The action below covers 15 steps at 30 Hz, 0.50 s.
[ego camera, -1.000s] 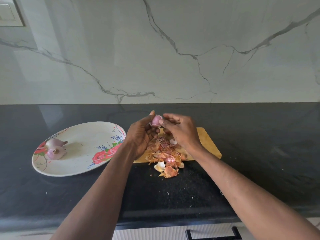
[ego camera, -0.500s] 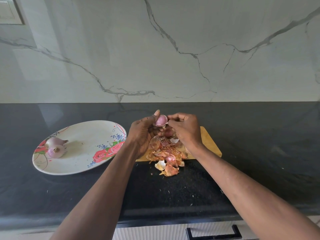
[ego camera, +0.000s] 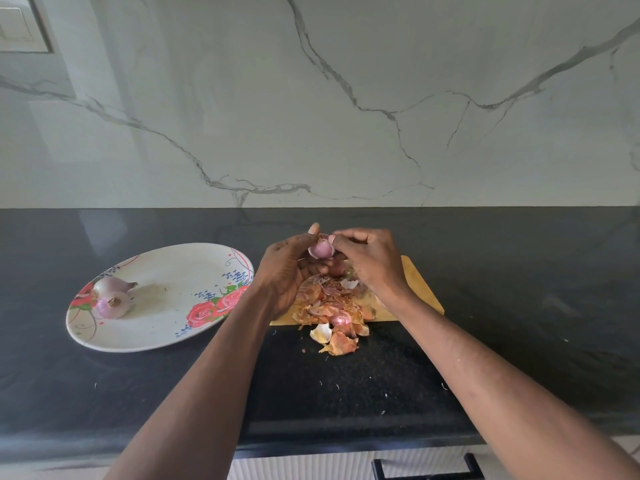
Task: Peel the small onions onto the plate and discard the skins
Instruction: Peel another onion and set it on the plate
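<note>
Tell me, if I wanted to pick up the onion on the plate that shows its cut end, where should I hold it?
Pinch that onion across its round belly, coming straight down from above. Its sides look smooth and bare, the other onion crowds its far side, and the plate under it is shallow, so nothing blocks a hand from the top.

onion (ego camera: 321,250) rotated in hands, right fingertips (ego camera: 333,240) now pinching its top

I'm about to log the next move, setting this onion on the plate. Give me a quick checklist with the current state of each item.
1. Onion held by left hand: ok.
2. Right hand clear of the onion: not ok, its fingertips pinch at the top.
3. Onion fully peeled: cannot tell, partly hidden.
4. Plate has free space beside the two peeled onions: ok.
5. Skins kept on the cutting board: not ok, some lie on the counter.
</note>
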Motion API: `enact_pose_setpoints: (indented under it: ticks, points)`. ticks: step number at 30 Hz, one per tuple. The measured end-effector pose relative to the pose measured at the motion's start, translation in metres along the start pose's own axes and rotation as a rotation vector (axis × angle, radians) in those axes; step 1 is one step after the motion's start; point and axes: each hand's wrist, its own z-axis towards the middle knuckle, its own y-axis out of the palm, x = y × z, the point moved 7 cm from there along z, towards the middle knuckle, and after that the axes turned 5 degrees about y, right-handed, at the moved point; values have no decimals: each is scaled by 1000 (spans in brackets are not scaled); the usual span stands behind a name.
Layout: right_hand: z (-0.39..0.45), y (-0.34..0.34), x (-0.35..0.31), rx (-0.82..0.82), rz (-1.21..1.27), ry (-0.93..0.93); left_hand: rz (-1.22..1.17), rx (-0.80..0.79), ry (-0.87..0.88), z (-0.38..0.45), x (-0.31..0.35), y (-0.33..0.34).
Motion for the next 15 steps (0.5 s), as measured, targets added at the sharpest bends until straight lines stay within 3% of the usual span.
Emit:
enact_pose_setpoints:
  ticks: [5, 15]
  points:
    - [-7, 4, -5, -74, 31, 14, 10, 34, 33, 4, 2, -6]
    - [-14, 7, -9, 77, -134, -204, 46, 12, 62, -4, 2, 3]
